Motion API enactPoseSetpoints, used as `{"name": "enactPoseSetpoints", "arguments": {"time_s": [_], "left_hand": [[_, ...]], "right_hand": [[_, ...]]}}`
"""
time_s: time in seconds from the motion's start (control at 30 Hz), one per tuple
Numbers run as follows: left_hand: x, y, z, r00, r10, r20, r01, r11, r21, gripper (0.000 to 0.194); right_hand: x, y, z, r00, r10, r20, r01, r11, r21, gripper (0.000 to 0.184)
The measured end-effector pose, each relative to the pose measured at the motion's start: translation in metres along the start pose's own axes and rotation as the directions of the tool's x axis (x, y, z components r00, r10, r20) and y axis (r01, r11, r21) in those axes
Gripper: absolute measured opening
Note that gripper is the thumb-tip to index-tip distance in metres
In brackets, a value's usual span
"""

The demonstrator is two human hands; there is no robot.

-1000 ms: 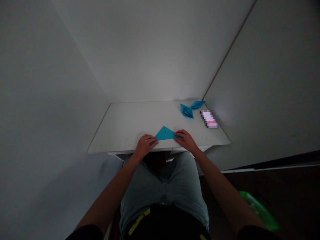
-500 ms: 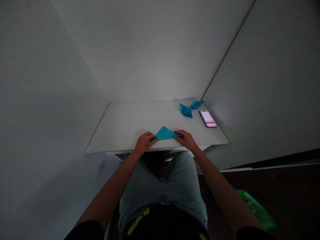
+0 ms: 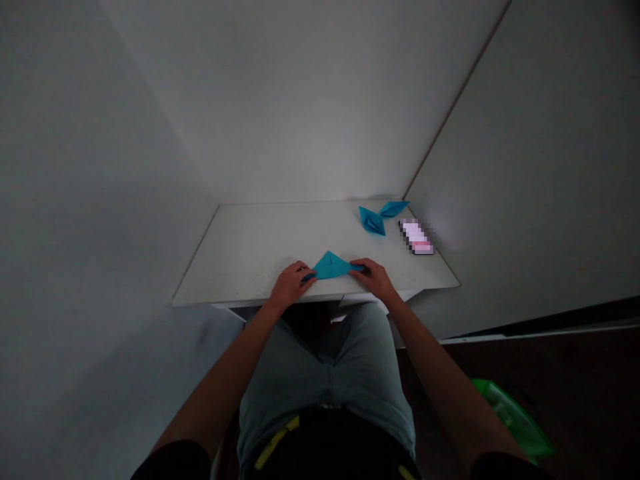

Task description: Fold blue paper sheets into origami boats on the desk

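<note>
Pale, dimly lit walls close in on three sides of a small white tabletop, and the person sits at its near edge with both forearms reaching forward over their lap. Between the two grips lies a blue origami triangle, flat on the tabletop close to the near edge, with its point directed away from the person and a short dark crease mark near its middle. Its long side runs nearly level with the edge of the tabletop.

The left hand and the right hand sit at opposite ends of that long side, each grip only partly closed, with the fingers curled over one corner and holding it. Neither hand lifts the paper. Holding both corners this way appears to keep the triangle taut and stops it sliding, while the middle stays open to view. The dim light hides whether the thumbs reach underneath.

Well beyond the right hand's grip, two smaller folded blue paper pieces lie near the far edge, almost touching each other. Just beside them is a flat pixelated object, perhaps a phone, too blurred to tell. Far below and outside the right grip, something bright green sits on the dark floor.
</note>
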State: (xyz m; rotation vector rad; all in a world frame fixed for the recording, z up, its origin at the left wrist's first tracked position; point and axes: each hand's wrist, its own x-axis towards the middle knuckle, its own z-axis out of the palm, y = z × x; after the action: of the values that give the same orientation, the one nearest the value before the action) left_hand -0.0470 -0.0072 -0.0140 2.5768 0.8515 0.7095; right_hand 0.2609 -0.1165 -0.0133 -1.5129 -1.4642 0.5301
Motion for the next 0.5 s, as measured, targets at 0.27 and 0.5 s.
{"name": "enactPoseSetpoints", "arguments": {"time_s": [0.27, 0.5], "left_hand": [[0.015, 0.003, 0.001, 0.992, 0.007, 0.126, -0.021, 0.994, 0.109, 0.046], [0.019, 0.008, -0.003, 0.992, -0.068, 0.110, 0.068, 0.998, 0.003, 0.039]], "right_hand": [[0.001, 0.003, 0.003, 0.999, 0.040, -0.009, -0.040, 0.999, 0.000, 0.037], [0.001, -0.001, 0.001, 1.000, 0.024, -0.002, -0.024, 1.000, 0.016, 0.041]]}}
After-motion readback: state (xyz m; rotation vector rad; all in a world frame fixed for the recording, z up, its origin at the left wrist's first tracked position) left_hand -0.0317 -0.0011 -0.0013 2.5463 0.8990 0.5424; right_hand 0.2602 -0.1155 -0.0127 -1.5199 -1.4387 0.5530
